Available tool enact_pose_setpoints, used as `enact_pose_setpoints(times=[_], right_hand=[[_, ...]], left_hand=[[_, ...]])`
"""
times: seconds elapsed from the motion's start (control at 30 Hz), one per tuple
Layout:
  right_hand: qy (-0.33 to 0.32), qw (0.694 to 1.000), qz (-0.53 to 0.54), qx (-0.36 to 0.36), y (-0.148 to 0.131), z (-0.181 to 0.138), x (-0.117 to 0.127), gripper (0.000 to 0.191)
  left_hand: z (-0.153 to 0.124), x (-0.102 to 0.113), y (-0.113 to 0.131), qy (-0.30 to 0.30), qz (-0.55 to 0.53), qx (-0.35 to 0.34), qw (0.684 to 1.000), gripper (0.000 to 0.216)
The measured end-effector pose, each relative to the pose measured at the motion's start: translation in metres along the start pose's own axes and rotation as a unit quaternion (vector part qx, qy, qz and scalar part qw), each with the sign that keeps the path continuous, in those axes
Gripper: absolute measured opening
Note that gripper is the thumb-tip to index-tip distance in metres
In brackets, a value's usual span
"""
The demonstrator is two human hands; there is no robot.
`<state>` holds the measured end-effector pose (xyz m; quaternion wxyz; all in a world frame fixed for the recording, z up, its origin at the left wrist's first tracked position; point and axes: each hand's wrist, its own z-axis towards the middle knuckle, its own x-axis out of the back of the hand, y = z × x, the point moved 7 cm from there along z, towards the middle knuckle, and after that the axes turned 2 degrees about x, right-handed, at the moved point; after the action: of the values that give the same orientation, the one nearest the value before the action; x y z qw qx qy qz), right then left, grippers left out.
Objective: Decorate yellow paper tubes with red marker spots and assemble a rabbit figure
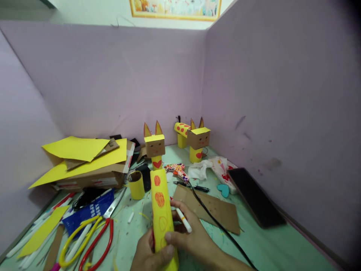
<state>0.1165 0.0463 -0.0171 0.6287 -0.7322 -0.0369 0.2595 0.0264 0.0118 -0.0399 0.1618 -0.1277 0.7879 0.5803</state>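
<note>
My left hand [149, 253] is closed around the lower end of a yellow paper-covered tube [158, 190], held lengthwise in front of me. Two spots on it are filled in orange-red; below them are outlined ones. A white marker [183, 220] sits in my closed right hand [194, 235], whose thumb rests on the tube. Just beyond the tube's far end is a cardboard box head [155, 146] with pointed ears, on a yellow neck with a red heart; I cannot tell whether the two are joined. A similar cardboard-headed figure [199, 139] with a spotted yellow body stands behind to the right.
Large scissors [108, 216], a blue packet [90, 210] and several markers lie left, before stacked yellow paper [81, 148] and cardboard. A short yellow tube [137, 186] stands nearby. Right are a glue gun [180, 172] with a black cable, flat cardboard [222, 212] and a dark phone-like slab [255, 197].
</note>
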Motion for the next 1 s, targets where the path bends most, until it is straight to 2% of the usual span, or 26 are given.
enact_pose_setpoints(times=[0.1, 0.13, 0.23, 0.3, 0.37, 0.47, 0.63, 0.77, 1.0], right_hand=[[-0.011, 0.999, -0.037, 0.019, -0.006, 0.003, 0.005, 0.066], [0.011, 0.997, -0.06, 0.037, -0.012, 0.004, 0.012, 0.064], [0.144, 0.976, -0.116, 0.114, -0.039, -0.001, 0.04, 0.047], [0.205, 0.953, -0.16, 0.155, -0.056, -0.007, 0.054, 0.043], [0.237, 0.932, -0.19, 0.198, -0.067, -0.013, 0.063, 0.04], [0.226, 0.92, -0.211, 0.24, -0.073, -0.017, 0.063, 0.038], [0.19, 0.908, -0.288, 0.238, -0.077, -0.018, 0.046, 0.026], [0.193, 0.888, -0.348, 0.231, -0.081, -0.019, 0.04, 0.025], [0.187, 0.882, -0.364, 0.233, -0.076, -0.018, 0.043, 0.027]], left_hand=[[-0.002, 0.005, -0.002, 0.014, 0.017, 0.012, 1.0, 0.063], [-0.002, 0.007, -0.003, 0.023, 0.029, 0.017, 0.999, 0.058], [-0.003, 0.012, -0.005, 0.042, 0.066, 0.031, 0.996, 0.047], [-0.002, 0.011, -0.004, 0.033, 0.083, 0.031, 0.995, 0.045], [-0.001, 0.009, -0.004, 0.021, 0.091, 0.035, 0.995, 0.042], [0.0, 0.008, -0.005, 0.026, 0.097, 0.062, 0.993, 0.04], [-0.003, 0.007, -0.001, 0.046, 0.151, 0.066, 0.985, 0.038], [-0.005, 0.007, 0.003, 0.098, 0.204, 0.045, 0.973, 0.03], [-0.013, -0.003, 0.018, 0.203, 0.314, -0.008, 0.928, 0.01]])
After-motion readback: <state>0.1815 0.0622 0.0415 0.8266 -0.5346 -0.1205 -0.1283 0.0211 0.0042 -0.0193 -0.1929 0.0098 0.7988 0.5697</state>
